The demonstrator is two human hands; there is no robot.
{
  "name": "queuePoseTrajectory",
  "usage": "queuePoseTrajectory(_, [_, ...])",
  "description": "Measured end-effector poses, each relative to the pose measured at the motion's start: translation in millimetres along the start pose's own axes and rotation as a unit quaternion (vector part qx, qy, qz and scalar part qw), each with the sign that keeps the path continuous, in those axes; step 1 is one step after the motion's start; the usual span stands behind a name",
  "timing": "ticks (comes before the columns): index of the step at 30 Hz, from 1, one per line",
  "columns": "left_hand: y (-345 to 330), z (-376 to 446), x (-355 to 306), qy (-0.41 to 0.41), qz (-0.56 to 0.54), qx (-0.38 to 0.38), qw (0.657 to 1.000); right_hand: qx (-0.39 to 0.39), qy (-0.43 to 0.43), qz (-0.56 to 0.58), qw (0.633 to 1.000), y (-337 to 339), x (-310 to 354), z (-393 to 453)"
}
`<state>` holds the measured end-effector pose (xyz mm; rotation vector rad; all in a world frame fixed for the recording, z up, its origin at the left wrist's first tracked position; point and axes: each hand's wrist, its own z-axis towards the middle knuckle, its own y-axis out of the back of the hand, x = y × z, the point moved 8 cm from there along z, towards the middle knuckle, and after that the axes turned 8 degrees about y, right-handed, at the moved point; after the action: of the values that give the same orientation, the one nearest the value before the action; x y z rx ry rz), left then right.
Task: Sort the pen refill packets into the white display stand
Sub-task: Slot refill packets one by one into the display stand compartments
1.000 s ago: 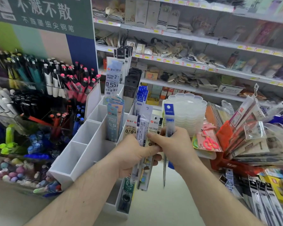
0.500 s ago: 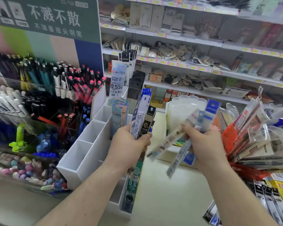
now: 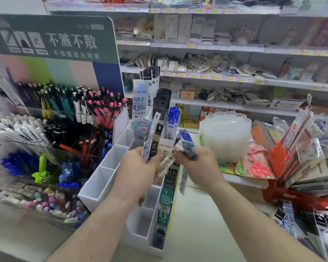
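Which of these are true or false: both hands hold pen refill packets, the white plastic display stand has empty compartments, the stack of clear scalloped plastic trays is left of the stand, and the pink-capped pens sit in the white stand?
1. Both the left hand and right hand hold pen refill packets. True.
2. The white plastic display stand has empty compartments. True.
3. The stack of clear scalloped plastic trays is left of the stand. False: it is right of it.
4. The pink-capped pens sit in the white stand. False: they stand in a separate clear rack.

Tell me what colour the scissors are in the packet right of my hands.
The scissors have coral-pink handles, seen in the head view.
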<state>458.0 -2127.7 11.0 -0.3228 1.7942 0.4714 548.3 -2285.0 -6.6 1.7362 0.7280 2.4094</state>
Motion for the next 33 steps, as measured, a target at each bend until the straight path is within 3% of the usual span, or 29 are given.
queuePoseTrajectory(5, [-7,-2,5,0.029,-0.056,0.039,0.997,0.128,-0.046,-0.094,0.986,-46,-11,7])
queuePoseTrajectory(9, [-14,-3,6,0.058,-0.117,0.087,0.988,0.143,-0.068,-0.115,0.981,-46,-14,7])
queuePoseTrajectory(11, [-17,-5,6,0.071,-0.14,0.112,0.981,0.08,-0.071,-0.064,0.992,-25,-6,7])
queuePoseTrajectory(14, [-24,-7,6,0.089,-0.158,0.151,0.972,-0.004,-0.092,0.121,0.988,6,13,2])
queuePoseTrajectory(18, [-37,-8,13,0.089,-0.09,0.183,0.975,0.089,-0.069,0.15,0.982,-4,42,-7])
queuePoseTrajectory(20, [-41,-7,17,0.086,-0.057,0.19,0.976,0.099,-0.072,0.144,0.982,-7,40,-8])
queuePoseTrajectory(22, [-40,-5,18,0.084,-0.047,0.178,0.979,0.067,-0.087,0.16,0.981,4,30,-7])
queuePoseTrajectory(27, [-19,6,13,0.075,-0.052,0.088,0.992,-0.125,-0.113,0.19,0.967,71,-5,-4])
queuePoseTrajectory(33, [-11,8,15,0.075,-0.05,0.051,0.995,-0.148,-0.041,0.033,0.988,82,-14,-10])
